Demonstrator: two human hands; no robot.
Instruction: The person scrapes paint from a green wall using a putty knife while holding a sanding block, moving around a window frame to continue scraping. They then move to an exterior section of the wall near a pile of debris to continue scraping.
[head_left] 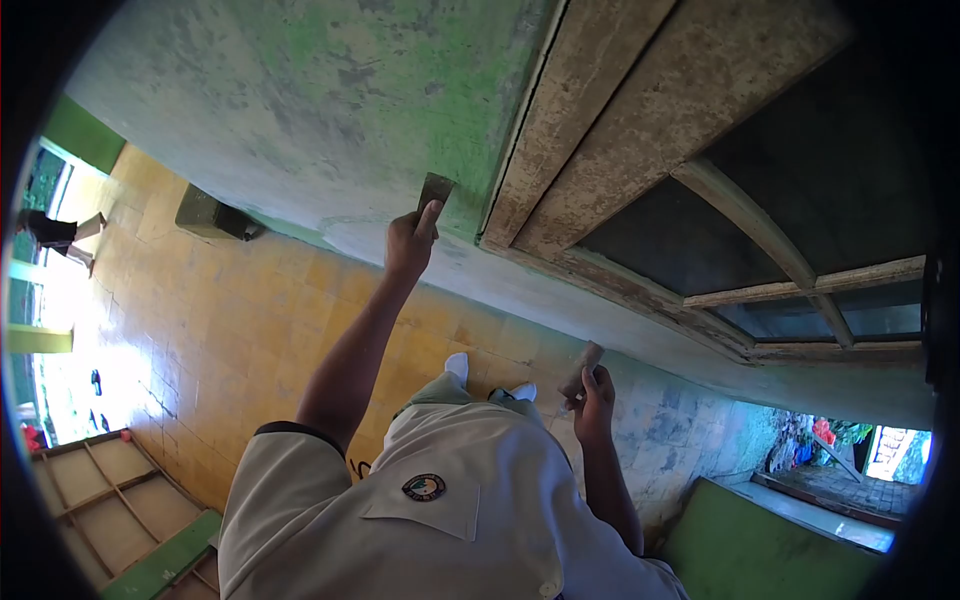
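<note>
My left hand [410, 243] is closed around a flat scraper [437, 188]. Its dark blade lies against the patchy green and grey wall [330, 110], a little left of the wooden window frame [560, 160]. Lower down on the other side, my right hand [594, 400] grips a second flat tool that looks like a scraper [580, 372], held in front of my body below the window. Much of that tool is covered by my fingers.
The window has dark glass panes [690, 235] and worn wooden bars. Yellow tiles [290, 330] cover the floor. A dark block [210, 213] stands by the wall, a wooden panel [110, 490] at lower left. Another person [60, 232] is far left, near a bright opening.
</note>
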